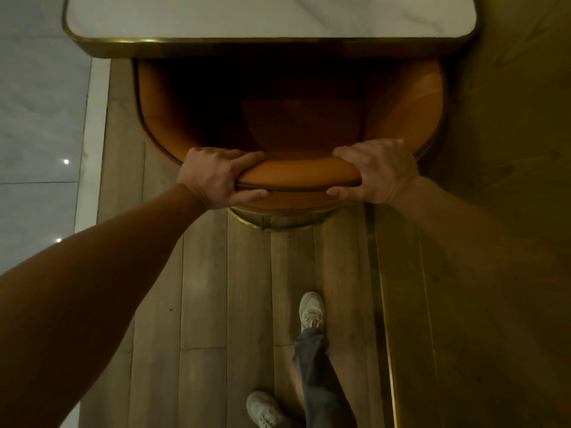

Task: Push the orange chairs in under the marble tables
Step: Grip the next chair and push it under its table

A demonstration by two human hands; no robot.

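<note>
Both bare hands are clamping the padded top edge of the orange leather tub chair (296, 173), the left hand (216, 177) at 9 o'clock and the right hand (378, 171) at 3 o'clock. The chair's front is sitting tucked beneath the brass-rimmed white marble table (268, 13) at 12 o'clock, its seat shadowed. Pale sneakers (312, 310) are standing on the wooden plank floor (204, 288) at 6 o'clock.

The white marble table with a brass rim (272, 41) lies at the far edge. The orange upholstered chair (296, 173) stands just near of it, its seat front under the table edge. The left hand (217, 177) and right hand (377, 171) sit on the chair's backrest top, left and right. Two pale sneakers (312, 310) stand on the wooden plank floor (204, 288), near of the chair.
</note>
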